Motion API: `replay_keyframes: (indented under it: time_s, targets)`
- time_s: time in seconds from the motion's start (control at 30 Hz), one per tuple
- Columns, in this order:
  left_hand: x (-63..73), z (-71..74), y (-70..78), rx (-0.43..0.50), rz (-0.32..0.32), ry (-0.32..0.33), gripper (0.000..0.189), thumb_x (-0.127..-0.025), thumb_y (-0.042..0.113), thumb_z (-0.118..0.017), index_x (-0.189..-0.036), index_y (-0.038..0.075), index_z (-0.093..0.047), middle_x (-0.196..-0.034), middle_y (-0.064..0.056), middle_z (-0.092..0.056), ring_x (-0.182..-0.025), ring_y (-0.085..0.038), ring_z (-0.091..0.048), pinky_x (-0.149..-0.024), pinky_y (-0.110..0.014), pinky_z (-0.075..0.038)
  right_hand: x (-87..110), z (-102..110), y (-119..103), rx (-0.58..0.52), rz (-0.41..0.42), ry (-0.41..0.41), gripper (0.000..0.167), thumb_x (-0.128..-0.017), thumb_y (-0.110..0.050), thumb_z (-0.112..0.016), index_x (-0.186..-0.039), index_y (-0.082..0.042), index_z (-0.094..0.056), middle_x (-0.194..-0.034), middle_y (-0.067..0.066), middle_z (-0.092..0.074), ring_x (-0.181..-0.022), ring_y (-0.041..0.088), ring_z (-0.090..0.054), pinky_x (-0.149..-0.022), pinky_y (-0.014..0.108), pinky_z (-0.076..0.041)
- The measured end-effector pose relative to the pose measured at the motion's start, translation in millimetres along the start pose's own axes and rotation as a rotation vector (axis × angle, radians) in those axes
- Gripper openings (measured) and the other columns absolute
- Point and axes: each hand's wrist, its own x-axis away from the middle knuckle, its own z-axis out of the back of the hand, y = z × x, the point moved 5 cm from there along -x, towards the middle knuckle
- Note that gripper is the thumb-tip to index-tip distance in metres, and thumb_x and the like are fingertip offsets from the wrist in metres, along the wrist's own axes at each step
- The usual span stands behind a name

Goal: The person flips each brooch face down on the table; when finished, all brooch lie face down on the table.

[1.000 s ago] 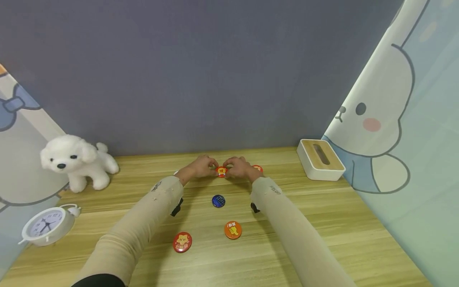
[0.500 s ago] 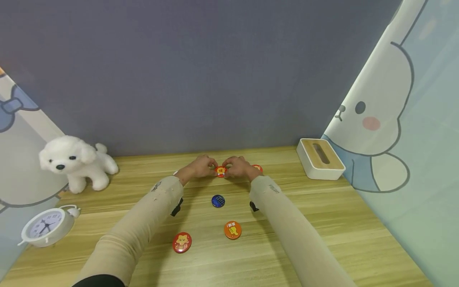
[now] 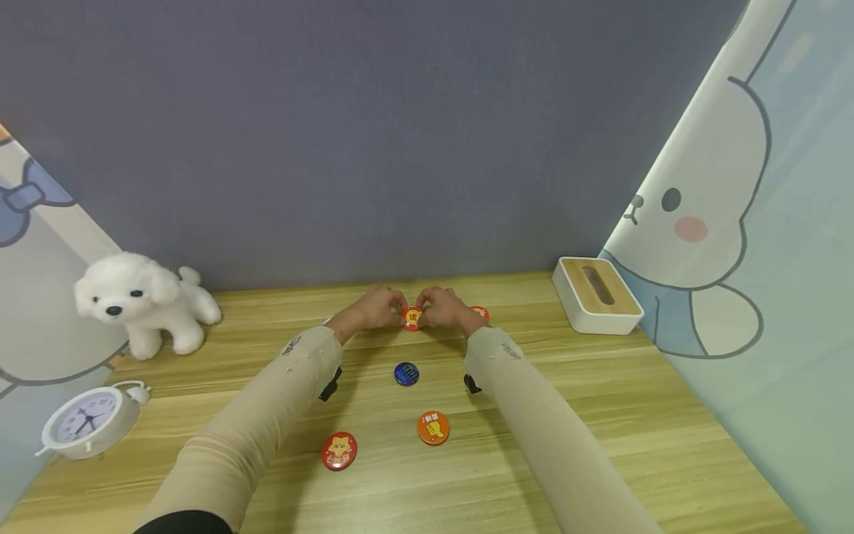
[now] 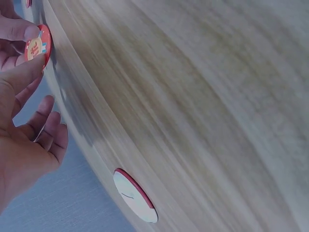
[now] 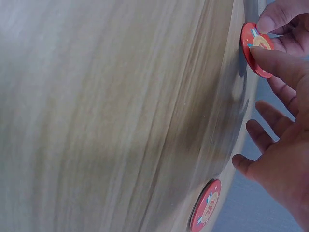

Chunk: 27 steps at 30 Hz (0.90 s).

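Near the table's back edge, both hands pinch one round red pin badge [image 3: 412, 318] with a yellow centre and a character on it. My left hand [image 3: 375, 308] grips its left side, and my right hand [image 3: 442, 308] grips its right side. In the left wrist view, the thumb and fingers of the left hand [image 4: 29, 140] meet the badge [image 4: 36, 47], the other fingers spread loosely. From the right wrist, the badge [image 5: 260, 42] shows tilted close over the wood, with the right hand [image 5: 285, 135] at its edge.
Another red badge [image 3: 479, 313] lies beyond the right wrist; a white-and-red badge [image 4: 135, 195] lies left. Blue [image 3: 406, 374], orange [image 3: 434, 428] and red star [image 3: 339, 451] badges lie nearer. A plush dog [image 3: 147, 300], alarm clock [image 3: 90, 421] and tissue box [image 3: 597, 297] stand at the sides.
Both hands stay at nearly the same spot. The badge between them has turned slightly, and its face shows a little more fully to the head camera.
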Motion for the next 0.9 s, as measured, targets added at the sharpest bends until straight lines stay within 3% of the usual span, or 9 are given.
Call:
replay_keyframes:
  time_s: [0.2,0.3,0.4,0.5,0.53,0.67,0.77,0.9]
  targets:
    - [0.8,2.2,1.8,0.009,-0.036,0.029,0.019,-0.088,0.018,-0.076,-0.103,0.006,-0.073,-0.106,-0.008,-0.073,-0.107,-0.031,-0.061,-0.098,-0.046,-0.047,0.0,1.1,-0.8,-0.082,0.003,0.013,0.019,-0.083,-0.013,-0.076,-0.098,-0.013,-0.065,-0.119,0.009,-0.061,-0.119,0.035,-0.044,-0.101,0.048,-0.040]
    - [0.8,2.7,1.6,0.042,-0.035,0.038,0.017,-0.088,0.016,-0.076,-0.102,0.006,-0.073,-0.107,-0.010,-0.073,-0.109,-0.031,-0.060,-0.099,-0.047,-0.047,-0.5,1.2,-1.1,-0.138,0.009,0.015,0.016,-0.083,-0.009,-0.074,-0.096,-0.010,-0.065,-0.116,0.010,-0.061,-0.099,0.027,-0.052,-0.088,0.039,-0.045]
    - [1.1,3.1,1.1,0.077,-0.028,0.036,0.016,-0.089,0.015,-0.075,-0.102,0.007,-0.072,-0.110,-0.011,-0.071,-0.112,-0.032,-0.059,-0.101,-0.048,-0.047,-0.5,1.5,-1.7,-0.186,0.012,0.011,0.015,-0.082,-0.006,-0.071,-0.095,-0.008,-0.064,-0.115,0.010,-0.062,-0.075,0.018,-0.051,-0.070,0.030,-0.045]
    - [2.2,3.7,1.3,0.099,-0.025,0.026,0.014,-0.089,0.014,-0.075,-0.101,0.008,-0.071,-0.113,-0.011,-0.069,-0.115,-0.033,-0.057,-0.103,-0.050,-0.045,0.3,2.3,-2.6,-0.217,0.012,0.007,0.015,-0.082,-0.004,-0.068,-0.096,-0.006,-0.064,-0.117,0.011,-0.064,-0.067,0.016,-0.050,-0.062,0.027,-0.043]
    - [2.9,4.1,1.8,0.103,-0.025,0.023,0.014,-0.089,0.014,-0.074,-0.101,0.008,-0.071,-0.113,-0.011,-0.069,-0.116,-0.033,-0.057,-0.103,-0.050,-0.044,0.5,2.6,-2.7,-0.220,0.016,0.007,0.015,-0.082,-0.004,-0.068,-0.096,-0.005,-0.064,-0.118,0.011,-0.064,-0.069,0.018,-0.051,-0.063,0.029,-0.045]
    - [4.4,5.3,2.6,0.105,-0.031,0.021,0.014,-0.089,0.015,-0.075,-0.100,0.009,-0.070,-0.113,-0.010,-0.068,-0.115,-0.033,-0.056,-0.104,-0.052,-0.043,0.8,4.0,-3.3,-0.229,0.038,0.018,0.013,-0.082,-0.004,-0.068,-0.095,-0.004,-0.065,-0.137,0.014,-0.061,-0.104,0.026,-0.060,-0.084,0.034,-0.050]
    - [4.3,5.8,3.4,0.092,-0.048,0.027,0.014,-0.088,0.016,-0.076,-0.099,0.010,-0.071,-0.112,-0.009,-0.068,-0.115,-0.033,-0.056,-0.104,-0.053,-0.041,1.0,4.1,-4.0,-0.235,0.055,0.026,0.012,-0.082,-0.003,-0.068,-0.095,-0.001,-0.067,-0.146,0.017,-0.055,-0.130,0.029,-0.052,-0.096,0.039,-0.048]
    - [4.4,6.3,5.1,0.070,-0.074,0.040,0.013,-0.086,0.015,-0.077,-0.097,0.010,-0.072,-0.109,-0.009,-0.070,-0.113,-0.033,-0.056,-0.105,-0.054,-0.039,1.0,3.0,-4.0,-0.246,0.062,0.025,0.012,-0.083,-0.002,-0.067,-0.094,0.000,-0.068,-0.150,0.018,-0.050,-0.140,0.034,-0.046,-0.101,0.045,-0.048]
